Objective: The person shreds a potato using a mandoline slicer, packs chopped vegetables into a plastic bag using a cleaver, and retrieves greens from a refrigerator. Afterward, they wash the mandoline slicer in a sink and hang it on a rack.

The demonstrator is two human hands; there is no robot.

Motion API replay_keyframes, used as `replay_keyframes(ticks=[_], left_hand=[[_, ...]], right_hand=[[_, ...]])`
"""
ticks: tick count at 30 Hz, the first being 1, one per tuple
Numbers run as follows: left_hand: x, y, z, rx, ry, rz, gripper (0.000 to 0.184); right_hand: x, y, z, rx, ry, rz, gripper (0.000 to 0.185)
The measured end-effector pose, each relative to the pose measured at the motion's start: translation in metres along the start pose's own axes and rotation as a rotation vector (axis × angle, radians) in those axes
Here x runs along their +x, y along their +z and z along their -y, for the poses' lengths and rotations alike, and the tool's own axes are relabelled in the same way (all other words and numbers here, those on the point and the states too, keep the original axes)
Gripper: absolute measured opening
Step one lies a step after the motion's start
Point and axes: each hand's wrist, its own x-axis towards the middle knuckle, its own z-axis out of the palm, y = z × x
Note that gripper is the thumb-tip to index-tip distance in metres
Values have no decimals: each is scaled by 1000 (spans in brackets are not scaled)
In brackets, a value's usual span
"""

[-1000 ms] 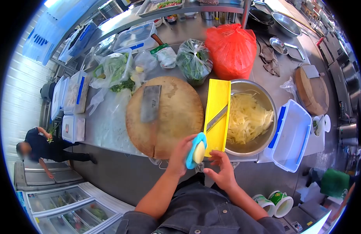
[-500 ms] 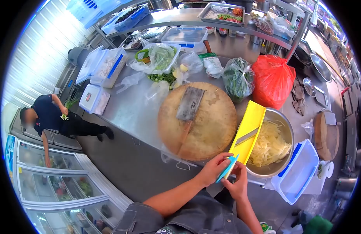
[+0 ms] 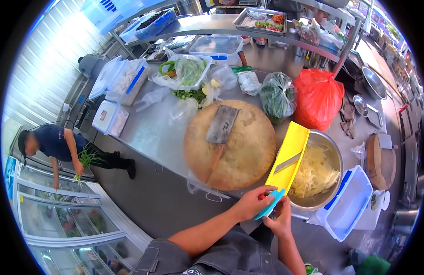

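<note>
My left hand [image 3: 254, 202] grips a light blue holder [image 3: 271, 204] at its upper side. My right hand [image 3: 280, 219] is closed on the holder's lower right edge. The pale piece on its underside is hidden now. Just beyond my hands, a yellow slicer [image 3: 292, 151] with a slanted metal blade leans on the rim of a steel bowl [image 3: 339, 160]. Pale yellow slices [image 3: 315, 175] fill much of that bowl. Left of the slicer, a cleaver [image 3: 222, 124] lies flat on a round wooden board [image 3: 251, 151].
An empty lidless plastic box [image 3: 348, 204] stands at the right. Behind the board are a red bag [image 3: 318, 98], bagged greens [image 3: 278, 96] and a tub of vegetables [image 3: 186, 71]. At the left, a person [image 3: 60, 144] holding green stalks reaches over a glass-topped fridge [image 3: 65, 215].
The view has swung left since the first frame. My right hand has come in from beside the holder to take hold of it. The other person now leans further over the fridge.
</note>
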Motion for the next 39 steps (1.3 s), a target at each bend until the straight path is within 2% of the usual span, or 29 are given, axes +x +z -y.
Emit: replay_keyframes(ticks=[2, 8, 12, 14, 17, 18, 23, 25, 27, 29, 31, 34, 36, 37, 39], left_hand=[[0, -1, 2, 96, -28, 34, 48], [-1, 3, -2, 122, -8, 42, 45], [-2, 6, -1, 139, 0, 44, 43], [0, 5, 6, 143, 1, 18, 42], [4, 4, 21, -31, 36, 47, 43], [0, 8, 9, -30, 17, 45, 44], [-2, 6, 12, 34, 36, -66, 44], [-7, 4, 7, 167, 60, -83, 46], [-14, 4, -1, 142, 123, -133, 50], [-17, -4, 1, 16, 186, -110, 54], [-23, -17, -3, 4, 150, -73, 56], [-31, -30, -2, 43, 102, -97, 55], [-37, -35, -1, -95, 113, -128, 54], [-36, -36, 4, -148, 190, -153, 53], [-39, -56, 14, -113, 246, -278, 51]], right_hand=[[-2, -5, 7, -65, 36, 78, 70], [-5, -9, 10, -32, 36, 105, 80], [-5, -9, 9, 4, 36, 99, 80], [-4, -7, 10, 67, -13, 70, 62], [-6, -10, 2, 33, 11, 66, 64], [-7, -13, -1, -70, 17, 70, 65], [-9, 8, 5, 84, 28, -34, 61], [-11, 11, 3, -93, 31, -77, 61], [-10, 18, 2, -245, -39, -115, 70], [-3, 35, 20, -198, -116, -123, 77], [3, 29, 16, -288, -112, 17, 79], [10, 34, 10, -256, -170, 122, 77], [15, 45, 8, -220, -224, 105, 75], [18, 52, 4, -199, -236, 77, 76], [21, 52, 10, 177, 40, 69, 74]])
